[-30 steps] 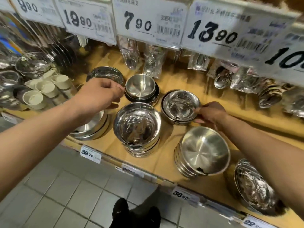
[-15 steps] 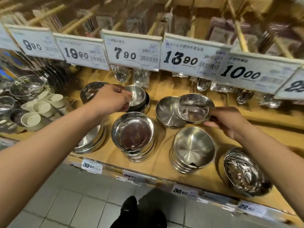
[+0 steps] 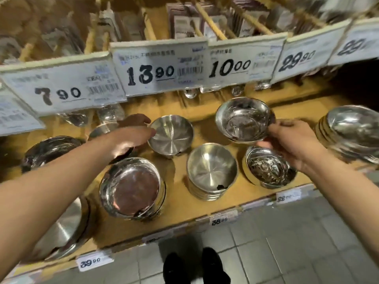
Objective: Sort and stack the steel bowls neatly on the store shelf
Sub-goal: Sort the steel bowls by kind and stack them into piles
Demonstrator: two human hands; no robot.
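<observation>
Lifted bowl: a mirror-polished steel bowl (image 3: pixel 245 119) is now in the air above the wooden shelf (image 3: pixel 178 208), clear of the matte bowl it was nested in a second ago. It is tilted, its open side towards the camera.
Right hand: the right hand (image 3: pixel 291 142) holds that bowl by its near right rim, thumb on top and fingers curled beneath, so the grip is closed on the bowl. A second ago it only touched the rim while the bowl sat on the shelf.
Matte bowl: the brushed steel bowl (image 3: pixel 171 135) left behind stands alone at the back of the shelf, upright.
Left hand: the left hand (image 3: pixel 131 138) has come across from the small stack on the left and now rests with loosely extended fingers at the left rim of the brushed bowl. It carries nothing; whether it actually presses the rim I cannot tell.
Possible destination: a stack of shiny bowls (image 3: pixel 270 168) sits just below the lifted bowl at the front right, and looks like the same finish.
Other stacks: a brushed stack (image 3: pixel 211 173) stands front centre, a wider shiny stack (image 3: pixel 131 187) to its left, and a further stack (image 3: pixel 352 130) at far right.
Meaning for the task: the mismatched pair is separated, so sorting by finish is under way. Judged from here, the polished bowl still needs a matching pile, and the brushed bowl probably belongs on the brushed stack.
Risk: a one-sided rim hold on slick steel could let the bowl slip.
</observation>
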